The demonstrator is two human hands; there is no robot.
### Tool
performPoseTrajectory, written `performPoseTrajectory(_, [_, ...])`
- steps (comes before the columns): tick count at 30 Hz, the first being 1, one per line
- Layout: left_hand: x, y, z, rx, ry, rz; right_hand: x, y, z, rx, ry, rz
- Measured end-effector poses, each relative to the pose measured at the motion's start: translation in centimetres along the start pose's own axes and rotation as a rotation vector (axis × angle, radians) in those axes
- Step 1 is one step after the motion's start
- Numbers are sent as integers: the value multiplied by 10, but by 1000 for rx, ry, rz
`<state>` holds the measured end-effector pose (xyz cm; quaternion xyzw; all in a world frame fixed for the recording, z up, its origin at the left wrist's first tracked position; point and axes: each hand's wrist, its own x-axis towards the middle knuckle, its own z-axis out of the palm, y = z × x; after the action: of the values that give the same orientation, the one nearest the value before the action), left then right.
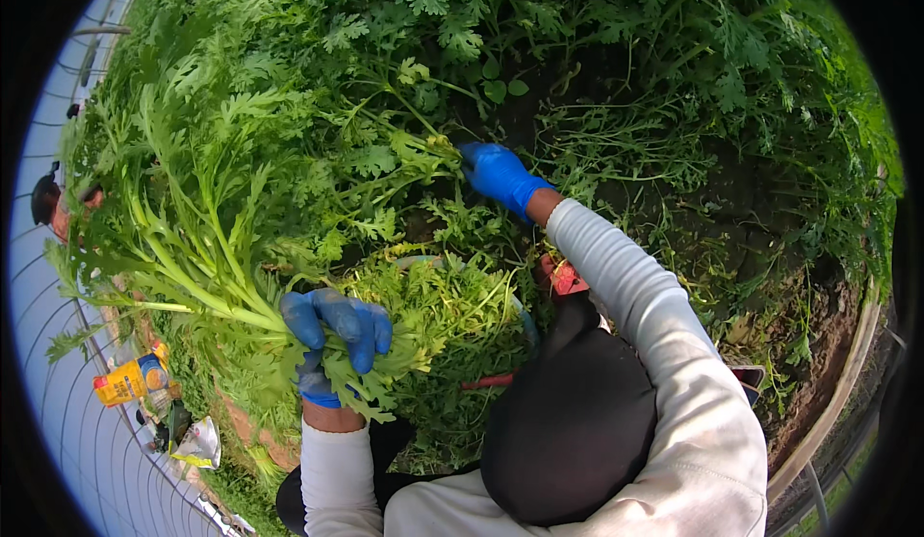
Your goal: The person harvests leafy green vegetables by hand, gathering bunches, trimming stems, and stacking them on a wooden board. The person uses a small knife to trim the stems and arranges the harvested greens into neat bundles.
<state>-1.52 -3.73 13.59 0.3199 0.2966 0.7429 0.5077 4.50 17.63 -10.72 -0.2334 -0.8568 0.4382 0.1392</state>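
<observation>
My left hand (336, 335), in a blue glove, is closed around a thick bunch of leafy green stalks (209, 295) whose stems fan out to the upper left. Ahead and to the right, my right hand (498, 176), also gloved in blue, is at the base of a leafy green plant (426, 149) in the bed. Its fingertips are partly hidden, so whether it grips a stem or a tool is unclear. Between my hands and my body lies a heap of cut or trimmed greens (462, 299), with part of a pale rounded rim showing at its edge.
Dense leafy plants (447, 17) surround me ahead and at both sides. A red handle-like thing (487, 381) lies by my dark-clothed knee. At left are a yellow packet (130, 382), a whitish bag (198, 443) and another person (61, 208). A pale curved edging (830, 407) bounds the bed at right.
</observation>
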Motion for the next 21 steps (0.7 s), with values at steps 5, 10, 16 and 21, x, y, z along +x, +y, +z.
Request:
performPoseTrajectory(5, [-11,-31,-11,96,353,-65,-14,2,-32,-192,-7,280])
performPoseTrajectory(10, [-13,-51,-30,16,508,-113,-17,-9,-53,-17,7,209])
performPoseTrajectory(16, [-12,-55,-37,30,514,-127,-22,-18,2,-22,-143,154])
performPoseTrajectory(21, [-7,-67,-29,-55,643,-209,-18,-22,9,-85,-115,229])
